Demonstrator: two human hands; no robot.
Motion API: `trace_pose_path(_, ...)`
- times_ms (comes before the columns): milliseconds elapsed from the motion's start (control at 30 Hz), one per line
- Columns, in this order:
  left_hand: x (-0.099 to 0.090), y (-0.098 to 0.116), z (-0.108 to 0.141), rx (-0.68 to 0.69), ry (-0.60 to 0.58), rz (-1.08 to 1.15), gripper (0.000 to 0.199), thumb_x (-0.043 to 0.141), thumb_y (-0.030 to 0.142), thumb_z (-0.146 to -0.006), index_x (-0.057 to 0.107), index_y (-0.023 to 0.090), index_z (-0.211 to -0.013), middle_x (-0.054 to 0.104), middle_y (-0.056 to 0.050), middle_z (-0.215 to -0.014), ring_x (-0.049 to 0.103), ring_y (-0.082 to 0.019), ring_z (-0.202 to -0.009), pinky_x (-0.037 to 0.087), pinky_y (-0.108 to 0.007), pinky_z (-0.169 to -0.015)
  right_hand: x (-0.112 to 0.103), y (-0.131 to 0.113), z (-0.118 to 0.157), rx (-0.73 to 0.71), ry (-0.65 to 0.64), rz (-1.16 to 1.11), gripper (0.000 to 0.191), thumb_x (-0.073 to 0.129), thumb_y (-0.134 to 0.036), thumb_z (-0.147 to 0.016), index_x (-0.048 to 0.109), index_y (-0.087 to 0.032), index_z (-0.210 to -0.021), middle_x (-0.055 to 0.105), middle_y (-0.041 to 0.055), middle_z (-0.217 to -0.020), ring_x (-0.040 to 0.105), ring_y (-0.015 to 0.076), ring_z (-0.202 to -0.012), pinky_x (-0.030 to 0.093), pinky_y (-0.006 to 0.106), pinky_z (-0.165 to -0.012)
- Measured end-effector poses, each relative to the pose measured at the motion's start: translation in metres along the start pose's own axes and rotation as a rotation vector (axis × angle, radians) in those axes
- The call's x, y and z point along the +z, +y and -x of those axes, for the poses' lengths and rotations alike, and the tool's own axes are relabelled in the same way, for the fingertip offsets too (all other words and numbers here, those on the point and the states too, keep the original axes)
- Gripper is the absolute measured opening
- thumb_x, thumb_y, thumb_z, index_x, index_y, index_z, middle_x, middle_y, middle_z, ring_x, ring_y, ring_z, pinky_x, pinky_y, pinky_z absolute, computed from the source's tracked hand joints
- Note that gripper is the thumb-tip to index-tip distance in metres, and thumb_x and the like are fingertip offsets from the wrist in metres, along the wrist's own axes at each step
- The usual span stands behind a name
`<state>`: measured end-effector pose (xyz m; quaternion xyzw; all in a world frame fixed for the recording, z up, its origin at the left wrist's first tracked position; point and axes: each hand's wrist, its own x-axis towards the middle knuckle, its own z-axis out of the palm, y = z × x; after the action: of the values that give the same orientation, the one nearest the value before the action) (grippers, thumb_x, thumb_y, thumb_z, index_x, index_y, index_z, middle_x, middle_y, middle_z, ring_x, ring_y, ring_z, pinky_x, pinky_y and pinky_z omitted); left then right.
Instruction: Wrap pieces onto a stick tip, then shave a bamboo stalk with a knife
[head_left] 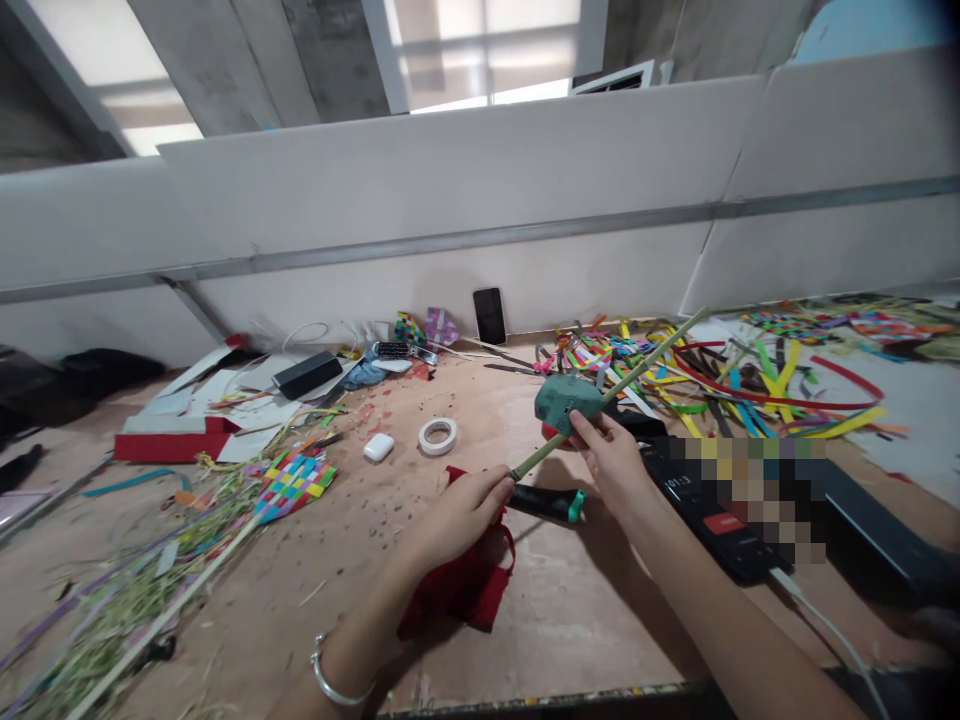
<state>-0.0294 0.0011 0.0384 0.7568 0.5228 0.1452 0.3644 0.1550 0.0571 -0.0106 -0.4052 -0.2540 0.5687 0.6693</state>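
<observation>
My left hand [469,512], a bracelet on its wrist, is closed around the lower end of a thin green bamboo stick [649,362]. The stick slants up to the right. My right hand [609,455] pinches a grey-green, rough-looking, folded piece [568,400] against the stick's middle; its exact kind is unclear. Below the hands lies a black handle [544,502] with a green tip, partly hidden by my left hand. A dark red cloth [465,590] with a strap lies under my left wrist.
A white tape roll [437,437] and white earbud case [379,447] lie left of the hands. Coloured strips [780,390] heap at the right, near a phone with a cable [724,510]. Another phone [490,315] leans on the partition. A woven multicoloured piece [296,483] lies left.
</observation>
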Motion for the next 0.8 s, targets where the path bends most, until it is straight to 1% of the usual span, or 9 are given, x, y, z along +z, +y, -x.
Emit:
trace_pose_path(133,0.002,0.001,0.001,-0.002,0.034,-0.033,0.039,0.025,0.045,-0.088,0.053,0.018,-0.086,0.057,0.001,-0.08,0.051,-0.011,-0.075,0.034,-0.022,-0.068,-0.001,-0.001,0.0,0.037,-0.011,-0.061,0.039,0.077,-0.037,-0.051,0.062,-0.014,-0.078,0.064,0.0034,-0.084,0.06,0.0132,-0.074,0.053,0.031,-0.072)
trace_pose_path(267,0.004,0.0,0.0,-0.007,0.039,-0.065,0.039,0.024,0.045,-0.088,0.053,0.018,-0.083,0.058,0.0,-0.079,0.051,-0.012,-0.074,0.034,-0.022,-0.067,-0.001,0.002,0.0,0.061,0.001,-0.113,0.034,0.078,-0.034,-0.051,0.062,-0.015,-0.075,0.065,0.0011,-0.082,0.06,0.0107,-0.075,0.051,0.028,-0.077)
trace_pose_path(333,0.005,0.0,-0.001,-0.003,0.046,-0.06,0.038,0.024,0.043,-0.088,0.051,0.018,-0.081,0.058,0.001,-0.078,0.051,-0.012,-0.074,0.034,-0.022,-0.067,0.002,0.004,0.005,0.065,-0.031,-0.096,0.032,0.077,-0.034,-0.052,0.063,-0.016,-0.076,0.065,0.0006,-0.084,0.06,0.0094,-0.077,0.05,0.025,-0.079)
trace_pose_path(367,0.006,-0.001,-0.002,0.003,0.053,-0.048,0.037,0.024,0.043,-0.089,0.051,0.018,-0.08,0.058,0.001,-0.079,0.051,-0.012,-0.074,0.034,-0.022,-0.067,0.004,0.006,0.009,0.08,-0.079,-0.062,0.032,0.077,-0.034,-0.054,0.063,-0.017,-0.077,0.065,0.001,-0.086,0.06,0.0094,-0.078,0.049,0.024,-0.079)
trace_pose_path(500,0.008,-0.003,-0.004,0.025,0.088,0.015,0.036,0.026,0.04,-0.088,0.051,0.017,-0.08,0.058,0.0,-0.081,0.05,-0.012,-0.075,0.035,-0.023,-0.069,0.015,0.014,0.029,0.21,-0.387,0.122,0.036,0.072,-0.036,-0.06,0.065,-0.016,-0.088,0.065,0.0059,-0.094,0.06,0.0133,-0.083,0.049,0.026,-0.078)
trace_pose_path(567,0.008,-0.004,-0.005,0.024,0.097,0.026,0.035,0.027,0.039,-0.088,0.051,0.016,-0.078,0.057,0.0,-0.079,0.049,-0.012,-0.074,0.035,-0.023,-0.07,0.019,0.016,0.035,0.208,-0.458,0.148,0.037,0.07,-0.038,-0.062,0.064,-0.017,-0.092,0.064,0.0065,-0.098,0.06,0.0146,-0.085,0.048,0.028,-0.079)
trace_pose_path(667,0.008,-0.003,-0.005,0.014,0.085,0.057,0.035,0.027,0.04,-0.088,0.046,0.016,-0.071,0.051,0.002,-0.07,0.045,-0.01,-0.069,0.033,-0.021,-0.066,0.018,0.017,0.034,0.125,-0.439,0.198,0.034,0.07,-0.038,-0.063,0.064,-0.016,-0.087,0.065,0.0058,-0.091,0.059,0.0136,-0.079,0.047,0.028,-0.076)
trace_pose_path(733,0.008,-0.001,-0.006,0.015,0.067,0.104,0.036,0.026,0.042,-0.088,0.043,0.016,-0.07,0.047,0.003,-0.066,0.043,-0.009,-0.065,0.033,-0.02,-0.063,0.016,0.017,0.029,0.086,-0.377,0.236,0.033,0.07,-0.04,-0.062,0.065,-0.015,-0.083,0.065,0.0054,-0.084,0.058,0.0124,-0.073,0.047,0.026,-0.071)
trace_pose_path(800,0.008,0.001,-0.005,0.012,0.041,0.156,0.036,0.026,0.044,-0.088,0.043,0.016,-0.072,0.044,0.003,-0.065,0.041,-0.008,-0.063,0.033,-0.02,-0.061,0.012,0.015,0.023,0.077,-0.309,0.226,0.034,0.071,-0.04,-0.06,0.065,-0.014,-0.08,0.065,0.0045,-0.081,0.057,0.011,-0.069,0.046,0.024,-0.067)
